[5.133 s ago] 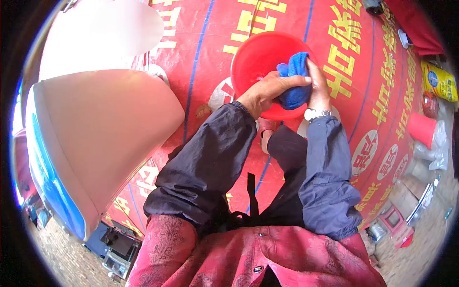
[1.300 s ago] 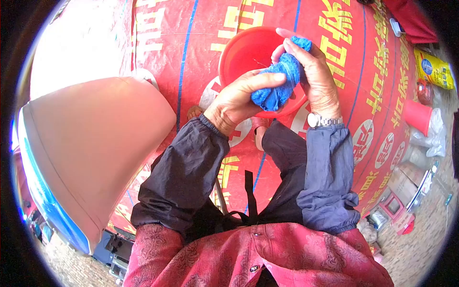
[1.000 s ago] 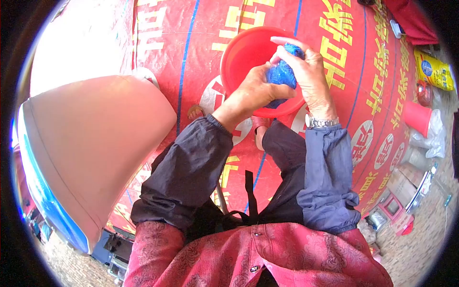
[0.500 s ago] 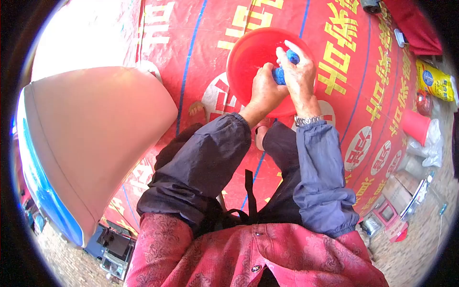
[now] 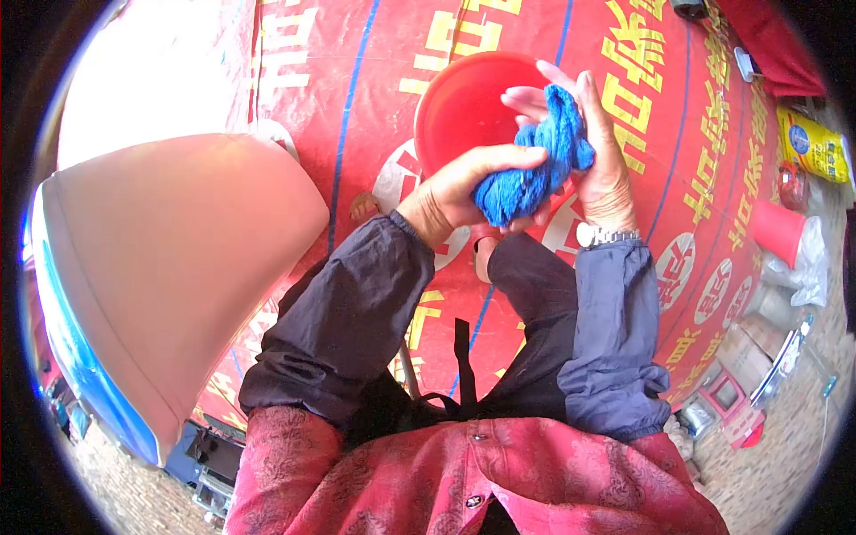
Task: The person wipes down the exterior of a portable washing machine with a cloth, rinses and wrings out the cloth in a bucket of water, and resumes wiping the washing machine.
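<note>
A crumpled, twisted blue cloth (image 5: 530,174) is held between my two hands, above the near right side of a red plastic basin (image 5: 455,102). My left hand (image 5: 459,183) grips the lower left end, thumb laid across the top. Against the other end is the palm of my right hand (image 5: 602,174), its fingers loosely extended around and behind the cloth. A metal-banded watch (image 5: 606,235) is on my right wrist. The basin stands on a red printed ground sheet; its right part is hidden by my hands and the cloth.
A large pinkish-beige curved panel with a blue edge (image 5: 178,259) rises at my left. Along the right lie a yellow bag (image 5: 811,147), a red bucket (image 5: 776,234) and white plastic (image 5: 810,267). The red sheet (image 5: 392,80) covers the ground, with brick paving beyond.
Both hands have lifted the blue cloth out of the basin and toward me. Its bunched shape has loosened, more of it shows, and my right hand has moved right with its fingers opening.
</note>
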`<state>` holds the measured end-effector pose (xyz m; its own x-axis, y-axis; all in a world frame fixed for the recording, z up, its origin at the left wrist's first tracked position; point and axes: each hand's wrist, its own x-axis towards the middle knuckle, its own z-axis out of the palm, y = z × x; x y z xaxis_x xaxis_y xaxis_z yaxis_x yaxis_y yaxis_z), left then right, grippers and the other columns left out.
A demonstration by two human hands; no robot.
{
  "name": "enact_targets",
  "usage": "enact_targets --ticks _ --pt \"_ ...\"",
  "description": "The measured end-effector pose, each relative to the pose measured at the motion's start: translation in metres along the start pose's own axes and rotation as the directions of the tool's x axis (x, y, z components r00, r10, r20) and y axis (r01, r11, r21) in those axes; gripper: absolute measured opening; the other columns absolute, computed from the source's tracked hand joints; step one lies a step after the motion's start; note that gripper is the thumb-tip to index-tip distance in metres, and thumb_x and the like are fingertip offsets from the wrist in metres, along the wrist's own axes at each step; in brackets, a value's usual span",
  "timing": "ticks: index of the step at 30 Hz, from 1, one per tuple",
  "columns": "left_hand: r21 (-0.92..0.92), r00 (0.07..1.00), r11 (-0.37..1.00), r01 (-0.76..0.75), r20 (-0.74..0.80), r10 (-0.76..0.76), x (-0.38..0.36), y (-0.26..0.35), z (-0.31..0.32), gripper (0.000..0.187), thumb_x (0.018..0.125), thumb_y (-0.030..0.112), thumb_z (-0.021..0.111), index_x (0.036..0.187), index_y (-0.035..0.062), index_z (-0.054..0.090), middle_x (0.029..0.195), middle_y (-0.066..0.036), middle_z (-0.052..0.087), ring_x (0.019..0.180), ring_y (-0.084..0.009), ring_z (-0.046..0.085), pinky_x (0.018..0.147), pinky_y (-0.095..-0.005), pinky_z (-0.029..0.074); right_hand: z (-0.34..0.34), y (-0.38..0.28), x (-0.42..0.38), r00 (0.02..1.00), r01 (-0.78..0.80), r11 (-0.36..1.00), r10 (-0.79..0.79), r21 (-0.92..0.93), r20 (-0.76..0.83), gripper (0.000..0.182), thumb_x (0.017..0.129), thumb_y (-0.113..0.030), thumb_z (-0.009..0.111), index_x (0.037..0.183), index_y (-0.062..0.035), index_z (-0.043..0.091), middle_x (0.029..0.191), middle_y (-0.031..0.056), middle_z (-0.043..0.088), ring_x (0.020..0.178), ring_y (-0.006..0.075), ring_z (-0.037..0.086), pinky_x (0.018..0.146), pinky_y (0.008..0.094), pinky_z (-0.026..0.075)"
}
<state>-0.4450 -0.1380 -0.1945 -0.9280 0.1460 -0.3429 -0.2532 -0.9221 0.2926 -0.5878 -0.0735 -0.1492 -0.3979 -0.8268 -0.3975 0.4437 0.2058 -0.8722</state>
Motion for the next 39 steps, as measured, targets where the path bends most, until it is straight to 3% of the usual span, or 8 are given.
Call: enact_targets --ticks 5,8,11,18,23,31,34,39 --pt "-0.026 0.992 0.995 -0.093 0.087 0.095 -0.008 0.001 0.005 0.059 0.082 0.051 0.055 0.111 -0.0009 0.055 0.076 -0.022 0.061 0.044 -0.0203 0.050 0.039 -0.0271 0.036 0.018 -0.001 -0.012 0.990 -0.107 0.980 0.090 0.167 0.104 0.073 0.091 -0.060 0.038 0.132 -0.0007 0.042 0.109 0.0177 0.062 0.100 0.0236 0.061 0.087 0.0319 0.048" --pt "-0.042 0.987 0.995 -0.096 0.128 0.101 -0.008 0.002 0.002 0.059 0.083 0.050 0.055 0.113 -0.0012 0.053 0.076 -0.022 0.061 0.044 -0.0210 0.051 0.038 -0.0276 0.036 0.028 -0.006 -0.020 0.996 -0.071 0.996 0.067 0.061 0.067 0.072 0.091 -0.059 0.039 0.132 -0.0005 0.042 0.104 0.0169 0.064 0.098 0.0224 0.062 0.084 0.0320 0.050" --pt "-0.056 0.992 0.994 -0.095 0.079 0.100 -0.010 0.002 0.003 0.059 0.083 0.050 0.055 0.113 -0.0012 0.052 0.076 -0.022 0.061 0.047 -0.0227 0.054 0.038 -0.0282 0.038 0.022 -0.007 -0.015 0.990 -0.035 0.999 0.038 -0.023 0.137 0.055 0.091 -0.042 0.051 0.129 -0.0019 0.047 0.094 0.0126 0.065 0.090 0.0187 0.063 0.082 0.0290 0.050" --pt "0.082 0.997 0.994 -0.067 -0.026 0.070 -0.011 -0.001 0.000 0.059 0.083 0.047 0.061 0.112 -0.0030 0.052 0.085 -0.017 0.063 0.067 -0.0219 0.062 0.057 -0.0296 0.049 0.013 -0.008 -0.013 0.998 -0.048 0.997 0.046 0.055 0.036 0.041 0.088 -0.029 0.058 0.119 -0.0024 0.057 0.079 0.0054 0.063 0.072 0.0126 0.061 0.067 0.0246 0.049" --pt "0.317 0.973 0.948 -0.017 -0.213 0.089 -0.014 0.013 0.030 0.039 0.072 0.023 0.074 0.102 0.0018 0.059 0.082 -0.003 0.062 0.069 -0.0119 0.058 0.064 -0.0256 0.047 0.009 -0.004 -0.010 0.995 -0.087 0.978 0.095 0.187 -0.036 0.033 0.090 -0.025 0.057 0.114 -0.0021 0.059 0.075 0.0034 0.060 0.067 0.0122 0.058 0.061 0.0253 0.049" --pt "0.564 0.872 0.821 -0.088 -0.354 0.337 0.012 -0.012 0.014 0.031 0.069 0.013 0.075 0.094 0.0018 0.061 0.083 -0.001 0.062 0.073 -0.0086 0.058 0.068 -0.0252 0.048 0.010 0.015 0.004 0.979 -0.135 0.987 0.119 -0.085 -0.168 0.026 0.090 -0.021 0.058 0.111 -0.0063 0.063 0.073 0.0036 0.060 0.061 0.0083 0.056 0.055 0.0201 0.047" --pt "0.696 0.786 0.718 0.013 -0.451 0.423 0.025 -0.026 -0.005 0.038 0.067 0.015 0.077 0.097 -0.0002 0.061 0.085 -0.003 0.063 0.076 -0.0089 0.059 0.070 -0.0249 0.048 0.008 0.030 0.012 0.982 -0.082 0.989 0.059 -0.122 -0.180 0.021 0.087 -0.017 0.061 0.104 -0.0045 0.066 0.071 0.0057 0.065 0.058 0.0103 0.059 0.053 0.0227 0.048" --pt "0.867 0.615 0.443 0.227 -0.481 0.625 0.042 -0.041 -0.018 0.059 0.066 0.032 0.076 0.112 0.0000 0.057 0.096 -0.015 0.066 0.090 -0.0241 0.065 0.079 -0.0360 0.050 0.004 0.054 0.025 0.956 -0.106 0.973 0.043 -0.204 -0.290 0.019 0.086 -0.013 0.059 0.101 -0.0023 0.066 0.069 0.0083 0.065 0.056 0.0119 0.060 0.052 0.0243 0.049"
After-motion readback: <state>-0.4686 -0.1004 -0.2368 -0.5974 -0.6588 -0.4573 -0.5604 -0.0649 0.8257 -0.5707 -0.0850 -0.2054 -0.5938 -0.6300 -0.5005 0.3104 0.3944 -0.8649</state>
